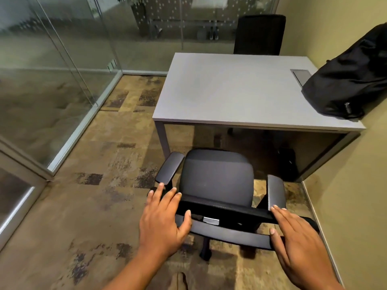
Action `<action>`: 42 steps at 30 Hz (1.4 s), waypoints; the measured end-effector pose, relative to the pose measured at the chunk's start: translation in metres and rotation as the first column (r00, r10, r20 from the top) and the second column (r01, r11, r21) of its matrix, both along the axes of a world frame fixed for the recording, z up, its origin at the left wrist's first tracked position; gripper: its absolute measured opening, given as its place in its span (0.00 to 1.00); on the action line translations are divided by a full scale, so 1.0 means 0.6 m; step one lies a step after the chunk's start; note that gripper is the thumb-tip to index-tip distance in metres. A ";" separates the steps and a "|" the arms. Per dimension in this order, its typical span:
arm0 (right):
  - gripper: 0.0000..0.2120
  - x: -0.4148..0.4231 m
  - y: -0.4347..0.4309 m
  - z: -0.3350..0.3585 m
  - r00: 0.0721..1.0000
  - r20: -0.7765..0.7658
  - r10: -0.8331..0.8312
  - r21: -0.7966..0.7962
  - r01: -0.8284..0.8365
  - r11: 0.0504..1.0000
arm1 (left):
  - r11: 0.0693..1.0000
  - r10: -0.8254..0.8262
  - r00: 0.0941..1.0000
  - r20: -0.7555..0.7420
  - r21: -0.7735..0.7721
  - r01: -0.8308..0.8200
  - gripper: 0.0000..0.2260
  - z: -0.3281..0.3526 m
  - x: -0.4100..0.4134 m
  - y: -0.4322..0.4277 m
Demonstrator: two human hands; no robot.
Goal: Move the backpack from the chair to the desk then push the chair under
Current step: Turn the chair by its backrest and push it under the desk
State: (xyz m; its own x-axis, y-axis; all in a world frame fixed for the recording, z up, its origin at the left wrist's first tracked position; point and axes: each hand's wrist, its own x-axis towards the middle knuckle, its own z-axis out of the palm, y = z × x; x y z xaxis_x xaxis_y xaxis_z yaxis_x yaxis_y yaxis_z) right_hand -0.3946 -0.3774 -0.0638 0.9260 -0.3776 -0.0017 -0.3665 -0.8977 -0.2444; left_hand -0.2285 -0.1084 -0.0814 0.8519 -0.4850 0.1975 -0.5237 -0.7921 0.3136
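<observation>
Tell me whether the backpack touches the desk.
Touching. The head view shows the backpack resting on the desk at its far right corner, leaning against the wall.

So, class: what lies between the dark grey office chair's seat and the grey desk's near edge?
Head view: only bare patterned carpet separates the chair seat from the desk.

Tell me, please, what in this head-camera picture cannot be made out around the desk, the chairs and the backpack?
- Backpack: its right side is cut off by the frame edge.
- Second chair: only the backrest shows; the desk hides the rest.
- Near chair: its base is mostly hidden under the seat.
- Dark object under the desk: too shadowed to identify.
- Right hand: wrist cut off below.
</observation>
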 end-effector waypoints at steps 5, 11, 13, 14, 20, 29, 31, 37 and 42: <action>0.30 -0.008 -0.006 -0.007 0.998 0.003 -0.066 -0.041 0.066 0.997 | 1.000 -0.001 0.999 -0.054 -0.008 0.001 0.26 -0.007 0.002 0.007; 0.30 -0.002 -0.009 -0.009 0.998 0.016 -0.064 -0.068 0.065 0.996 | 0.999 -0.037 0.996 -0.078 0.014 0.038 0.27 -0.005 0.008 0.011; 0.30 0.001 -0.011 -0.010 0.998 0.023 -0.059 -0.076 0.061 0.995 | 0.999 -0.035 0.996 -0.080 0.011 0.036 0.27 -0.005 0.011 0.010; 0.29 0.003 -0.011 -0.010 0.998 0.033 -0.057 -0.084 0.060 0.995 | 0.999 -0.034 0.996 -0.080 0.009 0.035 0.26 -0.005 0.011 0.009; 0.28 0.005 -0.021 -0.015 0.996 0.085 -0.036 -0.105 0.045 0.993 | 0.999 -0.052 0.996 -0.068 0.012 0.053 0.25 -0.007 0.014 0.006; 0.28 0.016 -0.030 -0.011 0.988 0.152 -0.001 -0.107 0.017 0.994 | 0.997 -0.039 0.999 -0.032 0.060 0.041 0.27 -0.008 0.018 -0.007; 0.28 0.017 -0.031 -0.012 0.987 0.159 0.004 -0.114 0.014 0.993 | 0.997 -0.039 0.999 -0.031 0.061 0.041 0.27 -0.008 0.020 -0.007; 0.29 0.027 -0.030 -0.008 0.986 0.169 -0.010 -0.105 0.028 0.994 | 0.998 -0.040 0.999 -0.025 0.047 0.042 0.26 -0.005 0.030 -0.012; 0.24 0.038 -0.035 -0.006 0.985 0.165 -0.055 -0.091 0.070 0.993 | 0.996 -0.041 0.998 -0.058 0.073 0.045 0.27 0.002 0.043 -0.025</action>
